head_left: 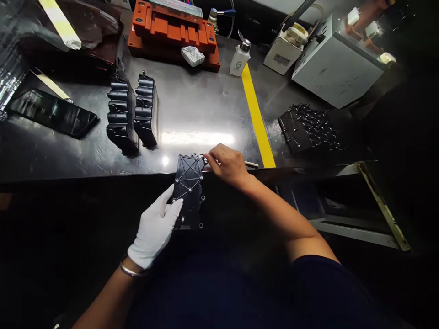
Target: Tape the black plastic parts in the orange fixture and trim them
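Note:
My left hand [158,224], in a white glove, grips a black ribbed plastic cover [190,176] by its left side. Small metal inserts dot the cover, which is held up at the bench's front edge. Bare and closed, my right hand [228,163] is at the cover's upper right corner. A thin tool with a pale handle end [252,164] passes through its fingers; the tip at the corner is too small to make out. Two black ribbed plastic housings [147,109] stand side by side on the bench, beyond and left of my hands.
The metal bench [199,105] carries an orange fixture [173,34] with a crumpled white wad [192,55], a white dispenser bottle [240,58] and yellow tape [255,114]. Black parts [308,128] lie right, near a grey box [338,64]. A black phone-like slab [53,112] lies left.

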A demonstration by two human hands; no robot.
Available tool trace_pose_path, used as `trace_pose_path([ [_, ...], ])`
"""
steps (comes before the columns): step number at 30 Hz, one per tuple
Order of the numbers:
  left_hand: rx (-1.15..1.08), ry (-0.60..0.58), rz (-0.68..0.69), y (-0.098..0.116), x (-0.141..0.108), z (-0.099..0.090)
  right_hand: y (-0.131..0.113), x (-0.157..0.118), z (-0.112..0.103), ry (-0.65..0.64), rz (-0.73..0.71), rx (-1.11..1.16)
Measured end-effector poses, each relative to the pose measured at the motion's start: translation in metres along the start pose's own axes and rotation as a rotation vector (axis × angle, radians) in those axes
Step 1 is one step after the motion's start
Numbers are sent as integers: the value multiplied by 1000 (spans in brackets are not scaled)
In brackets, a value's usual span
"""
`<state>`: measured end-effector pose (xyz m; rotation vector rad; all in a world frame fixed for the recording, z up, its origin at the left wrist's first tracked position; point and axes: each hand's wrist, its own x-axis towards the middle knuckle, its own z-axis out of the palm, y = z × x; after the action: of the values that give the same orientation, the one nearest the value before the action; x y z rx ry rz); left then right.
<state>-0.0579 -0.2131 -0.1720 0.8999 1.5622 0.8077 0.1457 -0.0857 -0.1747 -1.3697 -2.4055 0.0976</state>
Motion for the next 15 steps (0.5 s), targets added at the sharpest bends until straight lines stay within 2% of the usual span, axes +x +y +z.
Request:
trace_pose_path([
  [4, 17, -3, 12, -2, 0, -1, 4, 4, -2, -16, -64, 38],
  [15, 81, 46, 10, 2, -1, -2, 4, -7, -2, 22, 32, 68],
])
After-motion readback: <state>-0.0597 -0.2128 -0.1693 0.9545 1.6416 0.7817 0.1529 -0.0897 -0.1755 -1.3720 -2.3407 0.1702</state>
